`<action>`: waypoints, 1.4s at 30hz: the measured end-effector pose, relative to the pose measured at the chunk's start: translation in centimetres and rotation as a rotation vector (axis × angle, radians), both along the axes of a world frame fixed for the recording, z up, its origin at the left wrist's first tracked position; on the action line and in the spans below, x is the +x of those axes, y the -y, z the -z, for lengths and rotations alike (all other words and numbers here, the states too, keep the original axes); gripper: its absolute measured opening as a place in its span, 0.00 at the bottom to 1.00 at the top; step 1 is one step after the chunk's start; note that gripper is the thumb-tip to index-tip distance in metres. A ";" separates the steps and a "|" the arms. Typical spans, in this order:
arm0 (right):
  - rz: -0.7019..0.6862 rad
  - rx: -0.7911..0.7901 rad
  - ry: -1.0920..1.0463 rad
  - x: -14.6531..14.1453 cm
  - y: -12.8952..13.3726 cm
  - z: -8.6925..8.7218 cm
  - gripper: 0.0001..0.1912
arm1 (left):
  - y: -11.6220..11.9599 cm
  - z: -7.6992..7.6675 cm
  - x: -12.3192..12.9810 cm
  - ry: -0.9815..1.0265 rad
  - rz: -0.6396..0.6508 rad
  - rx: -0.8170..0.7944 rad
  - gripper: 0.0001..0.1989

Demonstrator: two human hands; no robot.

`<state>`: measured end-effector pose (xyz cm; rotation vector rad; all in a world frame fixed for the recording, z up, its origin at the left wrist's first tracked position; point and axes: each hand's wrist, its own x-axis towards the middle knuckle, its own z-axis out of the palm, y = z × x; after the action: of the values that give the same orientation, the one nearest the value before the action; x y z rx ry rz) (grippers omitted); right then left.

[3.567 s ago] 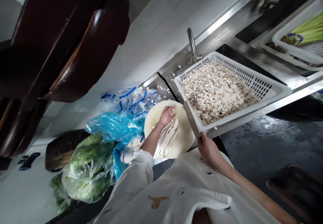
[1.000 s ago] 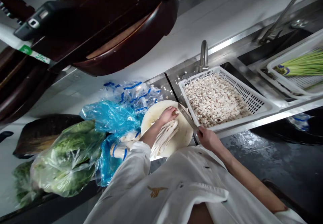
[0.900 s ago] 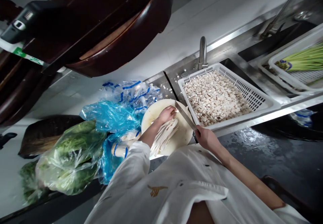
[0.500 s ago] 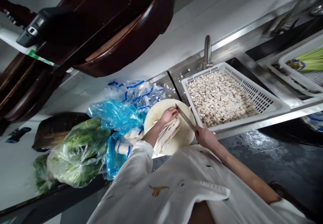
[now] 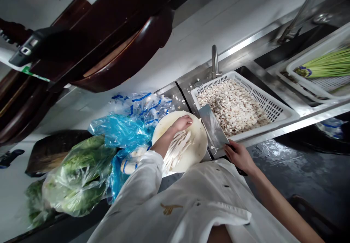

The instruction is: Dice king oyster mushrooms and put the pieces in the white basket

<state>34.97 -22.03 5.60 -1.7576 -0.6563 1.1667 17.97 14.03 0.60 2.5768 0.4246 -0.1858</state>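
Note:
My right hand point(image 5: 238, 156) is closed round the dark handle of a cleaver point(image 5: 214, 128). The wide blade lies over the gap between the round cutting board point(image 5: 201, 141) and the white basket point(image 5: 287, 116), its tip at the basket's near rim. Over the upper part of the board is my left hand point(image 5: 183, 122), its fingers bent together; what they hold, if anything, is too small to make out. Long pale strips point(image 5: 177, 148) lie on the board below it. Chopped pale pieces point(image 5: 233, 106) fill much of the basket.
Blue plastic bags point(image 5: 123, 130) and a clear bag of green vegetables point(image 5: 82, 177) lie left of the board. Behind the basket stands a faucet point(image 5: 215, 62). Another basket with green stalks point(image 5: 328, 65) is at the far right. A dark wooden object point(image 5: 131, 60) hangs at upper left.
The cleaver has moved right, off the board to the basket's edge, and its blade now shows its broad side. My left hand has stayed over the board. The whole view has shifted slightly.

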 end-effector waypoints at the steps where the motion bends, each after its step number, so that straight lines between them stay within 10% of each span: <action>1: 0.022 0.003 -0.048 0.2 0.5 -0.1 0.21 | 0.3 -0.2 0.5 0.017 -0.036 -0.006 0.08; 11: 0.424 0.194 -0.764 2.2 3.0 -1.3 0.26 | 2.9 -2.4 11.3 0.269 -0.274 -0.149 0.18; 16: 0.371 0.039 -0.772 3.6 8.5 1.2 0.28 | 3.1 -0.7 8.2 -0.019 -0.225 -0.015 0.16; 23: 0.410 0.017 -0.727 4.0 13.0 2.4 0.28 | 4.1 1.3 7.3 0.085 -0.393 -0.080 0.10; 28: 0.431 0.067 -0.710 3.7 11.1 1.4 0.26 | -0.1 -1.9 6.8 0.373 -0.419 -0.227 0.18; 32: 0.333 0.092 -0.681 2.7 9.0 0.6 0.26 | -2.9 -3.2 0.8 0.143 -0.443 -0.011 0.12; 36: 0.109 0.079 -0.443 1.2 4.9 0.2 0.22 | -1.1 -1.4 -4.3 0.023 -0.300 -0.017 0.21; 42: -0.243 -0.066 0.361 -1.1 -3.7 -0.5 0.12 | 1.4 1.3 -5.3 0.152 -0.289 -0.037 0.14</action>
<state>33.82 -18.31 6.13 -2.0091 -1.0811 1.0449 12.64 12.64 -0.74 2.4371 0.7199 0.1029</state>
